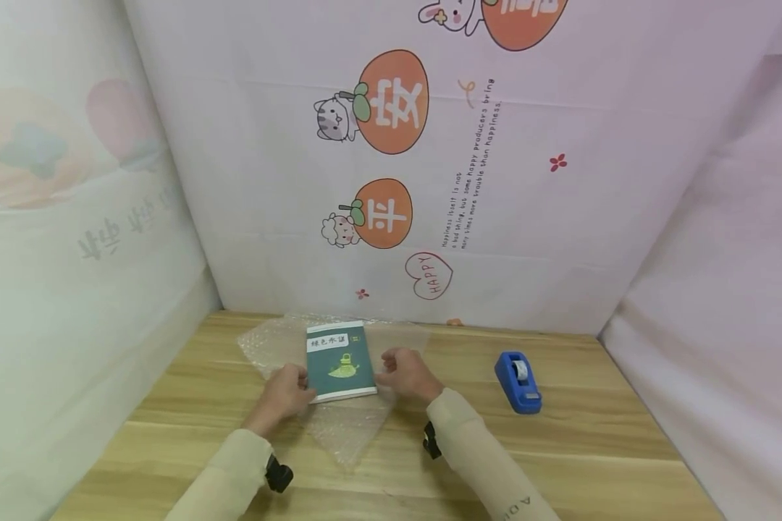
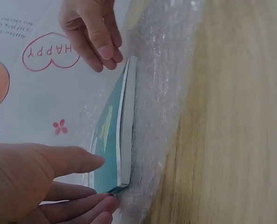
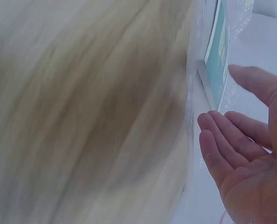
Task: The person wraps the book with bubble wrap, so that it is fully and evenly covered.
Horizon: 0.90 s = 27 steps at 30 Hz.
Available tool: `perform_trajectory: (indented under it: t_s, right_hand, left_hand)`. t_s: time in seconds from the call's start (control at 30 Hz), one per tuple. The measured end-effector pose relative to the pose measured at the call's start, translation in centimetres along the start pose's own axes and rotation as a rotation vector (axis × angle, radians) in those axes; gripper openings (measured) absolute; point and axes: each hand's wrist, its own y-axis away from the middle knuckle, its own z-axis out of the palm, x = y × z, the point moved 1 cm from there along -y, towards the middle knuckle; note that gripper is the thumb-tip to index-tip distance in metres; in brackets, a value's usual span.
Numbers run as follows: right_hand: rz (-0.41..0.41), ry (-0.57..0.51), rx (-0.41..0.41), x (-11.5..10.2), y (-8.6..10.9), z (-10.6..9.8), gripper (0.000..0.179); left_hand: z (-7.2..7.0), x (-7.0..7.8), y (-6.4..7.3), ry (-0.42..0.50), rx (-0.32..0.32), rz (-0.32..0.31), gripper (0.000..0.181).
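Observation:
A green book (image 1: pixel 326 365) with white edges and a pale label lies on a sheet of bubble wrap (image 1: pixel 348 430), turned corner-wise beneath it. My left hand (image 1: pixel 287 393) is at the book's lower left corner. In the left wrist view, its thumb reaches over the cover and its fingertips are right at the corner, with thumb and fingers spread. Along the book's right edge is my right hand (image 1: pixel 409 373). The right wrist view shows its fingers (image 3: pixel 229 147) loosely extended beside the book, palm bare. The cover stands slightly apart from the pages at the near edge.
A blue tape dispenser (image 1: pixel 518 383) with a roll of tape stands to the right on the wooden table (image 1: pixel 580 434). White printed cloth (image 1: pixel 287 181) hangs behind the table, and more cloth encloses both sides. Each wrist carries a small black device (image 1: pixel 278 474).

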Motion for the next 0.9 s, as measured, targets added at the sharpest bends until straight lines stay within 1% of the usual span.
perform_trajectory:
  t_s: [0.03,0.1,0.17,0.2,0.23,0.3,0.37,0.43,0.5,0.57,0.6,0.73,0.83,0.9]
  right_hand:
    - [-0.023,0.022,-0.011,-0.1,0.1,-0.2,0.053]
    - [-0.054,0.092,-0.031,-0.2,0.4,-0.7,0.056]
    - [-0.099,0.186,-0.047,-0.2,0.7,-1.0,0.059]
    - [-0.116,0.236,-0.057,-0.2,0.8,-1.1,0.062]
    - [-0.125,0.287,-0.070,-0.1,0.8,-1.1,0.064]
    - [-0.128,0.366,-0.110,-0.1,1.1,-1.2,0.070]
    - [-0.123,0.436,-0.151,0.0,1.4,-1.2,0.078]
    - [-0.112,0.496,-0.189,0.0,1.7,-1.2,0.084]
    - [-0.128,0.565,-0.213,0.0,2.0,-1.2,0.090]
    - [-0.159,0.619,-0.221,0.2,2.2,-1.1,0.093]
    - [-0.176,0.643,-0.223,0.3,2.4,-1.1,0.095]
    - [-0.236,0.723,-0.217,0.6,2.6,-0.7,0.101]
    - [-0.251,0.757,-0.218,0.8,2.7,-0.4,0.103]
    - [-0.244,0.766,-0.224,1.0,2.7,-0.2,0.104]
  left_hand:
    - [-0.1,0.1,0.2,-0.011,-0.007,0.014,0.029]
    - [-0.3,0.1,0.6,-0.024,-0.027,0.038,0.027]
    - [-0.5,0.2,0.9,-0.042,-0.045,0.061,0.014]
    - [-0.6,0.2,1.1,-0.060,-0.053,0.072,0.013]
    - [-0.6,0.2,1.3,-0.080,-0.064,0.087,0.021]
    - [-0.6,0.3,1.6,-0.126,-0.084,0.123,0.042]
    - [-0.7,0.2,2.0,-0.191,-0.105,0.148,0.062]
    - [-0.8,0.0,2.4,-0.263,-0.144,0.171,0.075]
    - [-0.9,-0.3,2.8,-0.311,-0.181,0.172,0.091]
    - [-0.9,-1.0,2.9,-0.347,-0.211,0.167,0.106]
    - [-0.9,-1.3,2.9,-0.356,-0.222,0.172,0.111]
    - [-0.3,-3.0,2.3,-0.367,-0.236,0.150,0.128]
    - [0.0,-4.1,1.8,-0.399,-0.257,0.121,0.137]
    - [0.2,-4.4,1.6,-0.417,-0.274,0.108,0.139]
